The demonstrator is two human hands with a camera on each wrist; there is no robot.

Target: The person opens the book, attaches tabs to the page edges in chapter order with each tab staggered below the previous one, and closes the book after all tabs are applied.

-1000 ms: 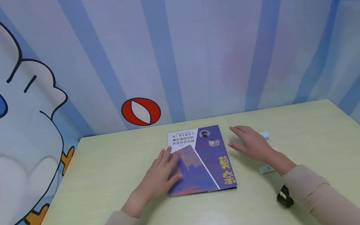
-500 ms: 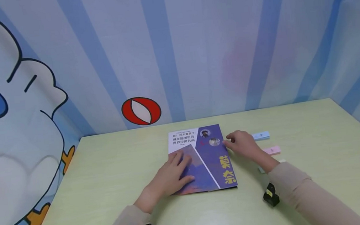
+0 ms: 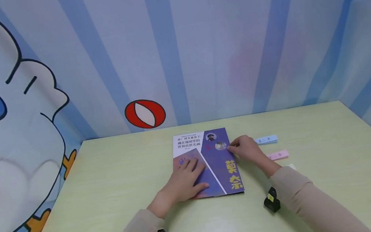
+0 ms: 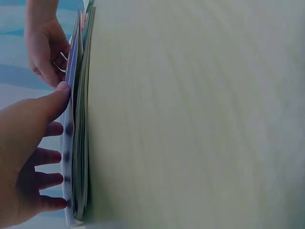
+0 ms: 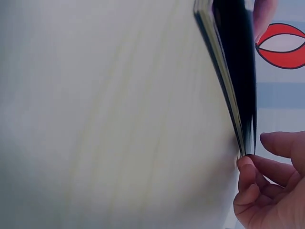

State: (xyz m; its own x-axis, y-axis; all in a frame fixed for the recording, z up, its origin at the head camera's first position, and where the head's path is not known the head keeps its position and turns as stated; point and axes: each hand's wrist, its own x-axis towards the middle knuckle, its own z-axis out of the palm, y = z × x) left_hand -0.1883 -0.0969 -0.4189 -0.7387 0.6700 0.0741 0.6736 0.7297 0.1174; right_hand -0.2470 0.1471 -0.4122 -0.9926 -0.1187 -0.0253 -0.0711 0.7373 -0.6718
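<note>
Book (image 3: 221,170): on table (image 3: 127,165), cover (image 3: 215,154) raised at right | left hand (image 3: 182,180): fingers extended on cover, grasping nothing | right hand (image 3: 249,149): fingertips at right edge; pinch unconfirmed | judgement: lighten left pressure, separate cover from pages (image 5: 222,71).
</note>
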